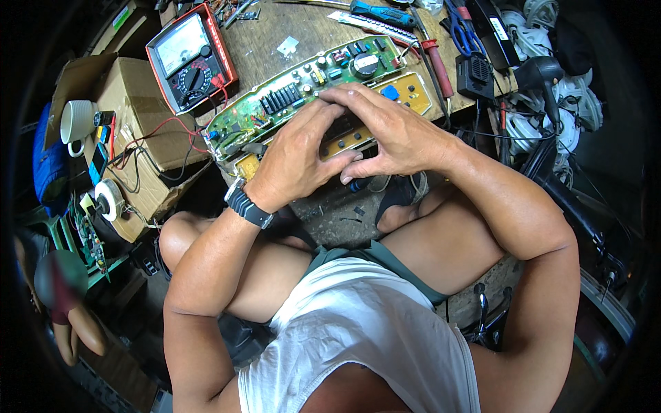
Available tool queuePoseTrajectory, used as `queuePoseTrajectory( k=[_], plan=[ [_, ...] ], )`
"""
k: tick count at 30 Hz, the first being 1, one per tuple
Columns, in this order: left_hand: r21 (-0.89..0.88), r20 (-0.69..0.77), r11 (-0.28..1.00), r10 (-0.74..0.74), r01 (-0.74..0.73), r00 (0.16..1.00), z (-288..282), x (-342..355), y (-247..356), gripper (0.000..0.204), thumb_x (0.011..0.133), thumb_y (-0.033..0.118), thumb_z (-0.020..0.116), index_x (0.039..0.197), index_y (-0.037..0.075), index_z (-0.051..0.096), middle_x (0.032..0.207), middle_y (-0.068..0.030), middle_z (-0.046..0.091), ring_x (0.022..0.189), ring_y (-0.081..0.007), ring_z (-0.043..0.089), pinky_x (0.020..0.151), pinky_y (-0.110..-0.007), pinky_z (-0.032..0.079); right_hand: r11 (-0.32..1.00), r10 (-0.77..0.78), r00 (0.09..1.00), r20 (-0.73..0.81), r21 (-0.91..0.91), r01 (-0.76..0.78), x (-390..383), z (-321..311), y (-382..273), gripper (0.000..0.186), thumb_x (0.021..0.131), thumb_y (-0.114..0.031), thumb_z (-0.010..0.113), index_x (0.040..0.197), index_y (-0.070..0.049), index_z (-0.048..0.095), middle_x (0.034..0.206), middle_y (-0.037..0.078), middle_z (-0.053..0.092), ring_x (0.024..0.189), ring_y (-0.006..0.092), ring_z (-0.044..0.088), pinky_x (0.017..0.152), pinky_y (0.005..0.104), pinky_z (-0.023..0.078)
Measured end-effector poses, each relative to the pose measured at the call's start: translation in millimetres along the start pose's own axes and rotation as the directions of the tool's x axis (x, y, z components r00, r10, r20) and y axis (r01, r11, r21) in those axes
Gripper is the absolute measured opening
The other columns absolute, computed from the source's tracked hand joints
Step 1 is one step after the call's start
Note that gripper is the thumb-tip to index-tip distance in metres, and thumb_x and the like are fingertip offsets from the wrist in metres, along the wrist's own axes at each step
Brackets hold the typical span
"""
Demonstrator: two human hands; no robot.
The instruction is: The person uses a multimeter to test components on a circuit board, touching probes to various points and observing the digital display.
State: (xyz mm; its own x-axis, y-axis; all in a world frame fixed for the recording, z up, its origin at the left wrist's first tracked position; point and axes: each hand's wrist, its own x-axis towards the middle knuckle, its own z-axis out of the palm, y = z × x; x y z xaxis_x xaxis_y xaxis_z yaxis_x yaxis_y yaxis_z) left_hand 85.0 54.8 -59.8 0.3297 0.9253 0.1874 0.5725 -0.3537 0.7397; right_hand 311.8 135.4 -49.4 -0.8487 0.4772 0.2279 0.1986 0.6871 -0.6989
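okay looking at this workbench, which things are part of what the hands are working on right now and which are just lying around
In hand: the long green circuit board, the yellow panel board beside it, with the left hand and right hand on them.

Lying about: analogue multimeter, white mug, cardboard box, soldering iron, blue-handled pliers, blue screwdriver.
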Motion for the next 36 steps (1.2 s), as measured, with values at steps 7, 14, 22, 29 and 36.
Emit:
queuePoseTrajectory(
  k=[7, 14, 22, 29, 36],
  plan=[
    [0.008, 0.011, 1.000, 0.019, -0.019, 1.000, 0.1, -0.4, 0.5, 0.072, 0.082, 0.020, 0.094, 0.144, -0.002, 0.064, 0.144, -0.0269, 0.066, 0.136, -0.0454, 0.065, 0.115, -0.049, 0.053, 1.000, 0.011, 1.000, 0.005, 0.015, -0.011, -3.3, -1.2, -0.8, 0.113, 0.073, -0.045, 0.100, 0.159, 0.002, 0.044, 0.150, 0.026, 0.057, 0.140, 0.0447, 0.059, 0.117, 0.0503, 0.052],
    [0.009, 0.023, 1.000, 0.012, -0.012, 1.000, 0.4, -0.4, 1.1, 0.071, 0.083, 0.020, 0.094, 0.143, -0.002, 0.064, 0.142, -0.0262, 0.066, 0.133, -0.0449, 0.066, 0.113, -0.049, 0.054, 0.999, 0.034, 0.999, 0.010, 0.010, -0.034, -6.4, -3.3, -3.4, 0.113, 0.074, -0.043, 0.100, 0.161, 0.000, 0.043, 0.153, 0.026, 0.055, 0.143, 0.0448, 0.058, 0.118, 0.0505, 0.051],
    [0.035, 0.039, 0.999, -0.008, 0.007, 0.999, -0.8, 0.0, 3.9, 0.072, 0.083, 0.021, 0.094, 0.144, -0.002, 0.064, 0.146, -0.0262, 0.066, 0.137, -0.0449, 0.064, 0.116, -0.049, 0.052, 0.999, 0.032, 0.999, 0.012, 0.003, -0.032, -8.9, -5.2, -4.8, 0.113, 0.074, -0.040, 0.100, 0.162, -0.001, 0.042, 0.153, 0.026, 0.054, 0.143, 0.0447, 0.058, 0.118, 0.0503, 0.051],
    [0.042, 0.038, 0.999, 0.002, -0.003, 0.999, -1.9, -0.4, 2.8, 0.075, 0.081, 0.022, 0.096, 0.144, -0.003, 0.064, 0.145, -0.0256, 0.066, 0.135, -0.0447, 0.065, 0.114, -0.048, 0.053, 1.000, 0.022, 1.000, 0.008, -0.009, -0.022, -8.8, -7.0, -6.2, 0.112, 0.074, -0.038, 0.100, 0.162, 0.001, 0.042, 0.153, 0.026, 0.054, 0.143, 0.0443, 0.058, 0.118, 0.0501, 0.051],
    [0.052, 0.023, 0.998, 0.020, -0.021, 1.000, -0.8, -0.9, 2.3, 0.075, 0.080, 0.021, 0.096, 0.144, -0.002, 0.064, 0.141, -0.0241, 0.067, 0.132, -0.0437, 0.066, 0.112, -0.048, 0.054, 1.000, 0.018, 1.000, 0.013, -0.013, -0.018, -9.8, -6.2, -4.4, 0.112, 0.074, -0.037, 0.100, 0.161, 0.002, 0.042, 0.153, 0.026, 0.055, 0.143, 0.0442, 0.057, 0.119, 0.0501, 0.051]
  ],
)
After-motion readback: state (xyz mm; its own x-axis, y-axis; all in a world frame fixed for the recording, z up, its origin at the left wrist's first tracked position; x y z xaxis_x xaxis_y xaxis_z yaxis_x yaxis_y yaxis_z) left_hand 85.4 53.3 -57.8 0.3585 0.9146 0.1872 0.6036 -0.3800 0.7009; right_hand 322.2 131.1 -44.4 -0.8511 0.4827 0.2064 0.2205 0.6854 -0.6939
